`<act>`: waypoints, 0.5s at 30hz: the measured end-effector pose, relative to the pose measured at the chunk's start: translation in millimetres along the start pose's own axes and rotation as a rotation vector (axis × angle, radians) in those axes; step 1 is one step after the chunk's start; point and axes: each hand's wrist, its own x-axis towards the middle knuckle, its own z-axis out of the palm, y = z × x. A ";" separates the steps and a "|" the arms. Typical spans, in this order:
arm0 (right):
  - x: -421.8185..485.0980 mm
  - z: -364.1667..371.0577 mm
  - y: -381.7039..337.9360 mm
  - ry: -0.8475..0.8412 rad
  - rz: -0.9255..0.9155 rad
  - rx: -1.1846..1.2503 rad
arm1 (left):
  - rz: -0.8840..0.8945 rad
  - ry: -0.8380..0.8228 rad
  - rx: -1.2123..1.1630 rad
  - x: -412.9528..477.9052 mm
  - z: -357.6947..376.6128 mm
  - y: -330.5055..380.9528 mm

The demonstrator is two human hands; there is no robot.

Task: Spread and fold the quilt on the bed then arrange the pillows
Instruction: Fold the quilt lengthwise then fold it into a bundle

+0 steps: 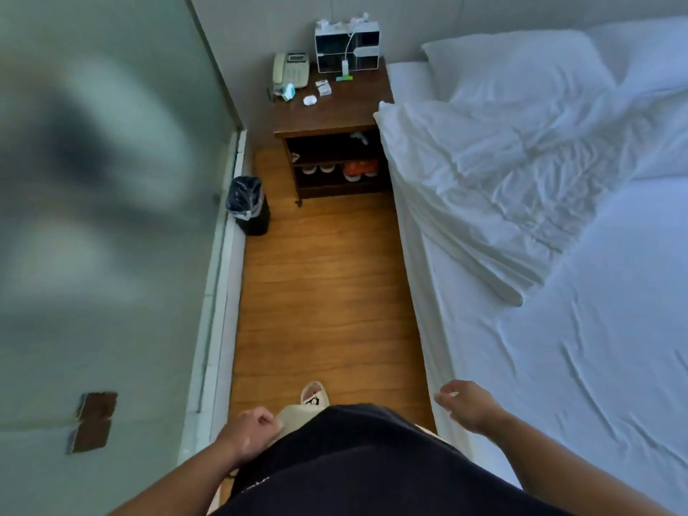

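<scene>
Fingers [265,417] of your left hand [250,430] are curled into a fist down by your hip, gripping nothing. Off to the left, a frosted panel [111,255] runs along the aisle. At its foot sits a black bin [248,210] with a clear liner, on the wooden floor [324,292].

Moving across, the nightstand [335,109] stands at the far end of the aisle, right up against the side of the bed. On top you've got a phone [291,68] at the left, a white organizer [348,48] at the back, and a few bits in front, too small to tell. Shoes [359,169] sit on its lower shelf. Closer in, your slipper [314,394] pokes out ahead of your dark shirt [353,463].

Now your right hand [469,404]: fingers relaxed and spread, holding nothing, hovering over the near edge of the bed [595,348].

And there's the quilt [502,180], bunched in a crumpled heap across the upper part of the mattress. Its left corner sits up beside the nightstand. Pleated folds spill along the bed's left edge and taper to a point well ahead of your right hand. The sheet nearer you shows, creased.

At the head of the bed, left pillow [521,68] and right pillow [651,54] lie side by side, the quilt's top edge lapping against them.
</scene>
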 end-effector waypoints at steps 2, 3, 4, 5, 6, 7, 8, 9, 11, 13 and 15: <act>10.6 -13.8 -31.4 0.017 0.020 0.019 | 0.021 -0.019 0.035 28.5 -55.0 22.4; 16.6 -21.4 -48.6 0.017 0.023 0.032 | 0.031 -0.018 0.046 44.4 -83.2 32.4; 24.9 -28.9 -62.2 0.020 0.017 0.048 | 0.048 -0.007 0.061 60.9 -110.8 42.6; 32.4 -36.8 -74.6 0.028 0.019 0.066 | 0.061 -0.007 0.086 77.5 -136.1 52.9; 39.0 -43.7 -84.3 0.033 0.032 0.090 | 0.069 -0.017 0.120 92.6 -157.9 64.5; 45.5 -49.9 -93.5 0.041 0.049 0.111 | 0.065 -0.021 0.142 106.6 -176.4 78.2; 54.3 -55.6 -100.4 0.049 0.063 0.128 | 0.065 -0.025 0.162 120.1 -192.8 94.0; 64.2 -62.0 -107.2 0.051 0.082 0.145 | 0.074 -0.030 0.183 134.1 -206.4 107.7; 87.2 -79.4 -119.9 0.056 0.109 0.188 | 0.101 -0.041 0.232 161.7 -230.5 141.4; 111.4 -99.6 -127.5 0.059 0.126 0.196 | 0.111 -0.074 0.267 188.7 -247.8 179.0; 134.0 -123.4 -132.1 0.042 0.146 0.204 | 0.112 -0.129 0.320 211.5 -262.4 220.7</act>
